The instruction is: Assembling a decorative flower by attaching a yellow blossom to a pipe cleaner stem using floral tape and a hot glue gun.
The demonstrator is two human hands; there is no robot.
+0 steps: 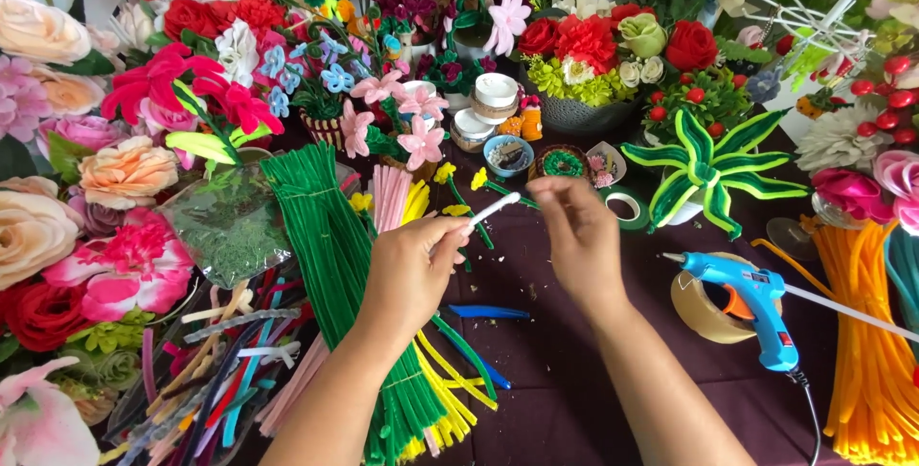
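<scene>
Head cam, center of the frame: the left hand [414, 270] is curling shut around a white pipe cleaner [490, 210] that's poking up and to the right out of the fist, while the right hand [574, 236] is hanging just beside its tip with fingers bent down and loosely pinched, though I can't tell if it's actually gripping anything. Around them, a big green pipe cleaner bundle [335, 255] is lying lower left on the dark tablecloth [565, 370], a blue glue gun [751, 299] is sitting at the right against a tape roll [694, 313], and orange pipe cleaners [866, 332] are piling up at the far right edge.
</scene>
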